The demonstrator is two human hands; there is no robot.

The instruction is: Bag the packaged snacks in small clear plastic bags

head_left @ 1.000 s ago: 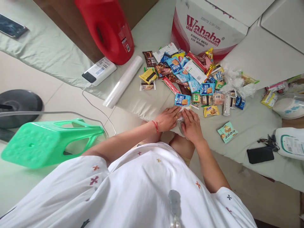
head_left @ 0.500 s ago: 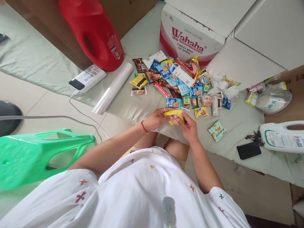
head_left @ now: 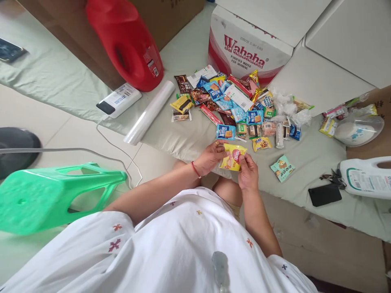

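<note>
Both my hands hold a yellow snack packet [head_left: 232, 157] just above the front edge of a pale green sheet [head_left: 308, 162]. My left hand [head_left: 210, 156], with a red string at the wrist, pinches the packet's left side. My right hand [head_left: 249, 171] grips its right side from below. The packet seems to sit inside a thin clear bag, though I cannot be sure. Just beyond lies a pile of small snack packets [head_left: 238, 106], with a blue biscuit packet [head_left: 225, 131] nearest my fingers.
A Wahaha carton [head_left: 244, 49] stands behind the pile. A red jug [head_left: 128, 40], a clear film roll [head_left: 149, 112] and a white device [head_left: 119, 99] lie to the left. A green plastic stool [head_left: 51, 195] is on the floor. A black phone [head_left: 324, 194] and a white jug [head_left: 366, 177] lie to the right.
My hands pressed flat on the sheet, then lifted with the yellow packet. Now the packet is turned more face-up and held slightly lower and to the right.
</note>
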